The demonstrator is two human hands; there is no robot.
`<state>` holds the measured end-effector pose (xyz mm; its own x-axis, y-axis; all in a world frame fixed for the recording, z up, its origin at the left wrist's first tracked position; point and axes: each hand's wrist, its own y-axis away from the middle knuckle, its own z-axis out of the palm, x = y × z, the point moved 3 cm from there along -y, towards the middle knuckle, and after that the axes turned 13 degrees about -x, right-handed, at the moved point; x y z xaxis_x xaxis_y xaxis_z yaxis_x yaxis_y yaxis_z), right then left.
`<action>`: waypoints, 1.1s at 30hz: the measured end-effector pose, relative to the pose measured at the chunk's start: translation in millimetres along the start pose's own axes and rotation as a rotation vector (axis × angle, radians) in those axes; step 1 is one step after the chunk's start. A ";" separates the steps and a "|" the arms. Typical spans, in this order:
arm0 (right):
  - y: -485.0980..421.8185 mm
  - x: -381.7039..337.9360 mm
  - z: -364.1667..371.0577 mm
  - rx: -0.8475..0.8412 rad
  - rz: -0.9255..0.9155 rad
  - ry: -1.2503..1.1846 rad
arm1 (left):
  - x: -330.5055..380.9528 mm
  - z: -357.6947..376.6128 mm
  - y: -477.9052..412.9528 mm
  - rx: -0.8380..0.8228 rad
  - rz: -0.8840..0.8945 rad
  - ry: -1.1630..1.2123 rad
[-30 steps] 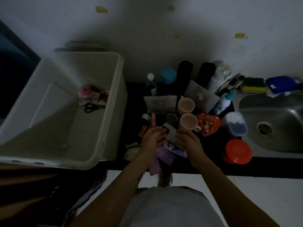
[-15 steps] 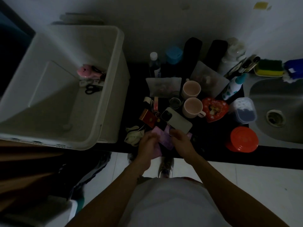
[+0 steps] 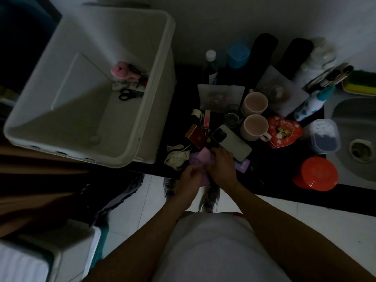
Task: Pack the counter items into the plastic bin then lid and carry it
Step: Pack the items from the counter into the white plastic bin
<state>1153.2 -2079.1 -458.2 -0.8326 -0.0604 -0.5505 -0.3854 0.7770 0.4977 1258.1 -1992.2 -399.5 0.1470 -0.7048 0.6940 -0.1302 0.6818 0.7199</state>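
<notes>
Dim counter [image 3: 270,180], six o'clock edge: our left hand [image 3: 191,178] and right hand [image 3: 221,165] pinch the purple packets [image 3: 201,156], light, floppy, probably slick, so we take the edges, bin [image 3: 171,58] at ten o'clock.

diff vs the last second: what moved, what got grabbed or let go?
Both hands let go of the phone, which now lies free by the mugs, and drew back to the counter's front edge. The left hand and right hand now grip the purple packets there. Unchanged: bin with pink toy and scissors inside, mugs, heart tin.
</notes>
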 end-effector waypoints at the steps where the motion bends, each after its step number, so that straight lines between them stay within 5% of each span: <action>1: -0.2 -1.3 0.1 -0.011 0.007 0.016 | -2.1 -0.9 -1.8 0.000 -0.003 0.003; 7: -0.8 -5.0 2.3 -0.016 0.013 0.011 | -9.4 -4.0 -9.6 0.004 0.007 0.038; 14: 6.9 -18.4 -0.9 -0.076 -0.006 -0.349 | -12.7 -7.9 -9.1 0.027 0.050 -0.018; 22: 10.9 -19.0 6.6 -0.021 0.018 -0.481 | -13.4 -12.5 -10.2 0.044 0.157 -0.211; 33: 27.1 20.7 -10.4 0.141 -0.071 -0.003 | -21.4 -13.1 -20.7 0.032 0.192 -0.379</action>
<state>1121.4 -2065.8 -449.1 -0.8042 -0.1165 -0.5828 -0.3831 0.8514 0.3583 1270.5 -1988.7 -429.4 -0.2533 -0.5917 0.7653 -0.1515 0.8056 0.5727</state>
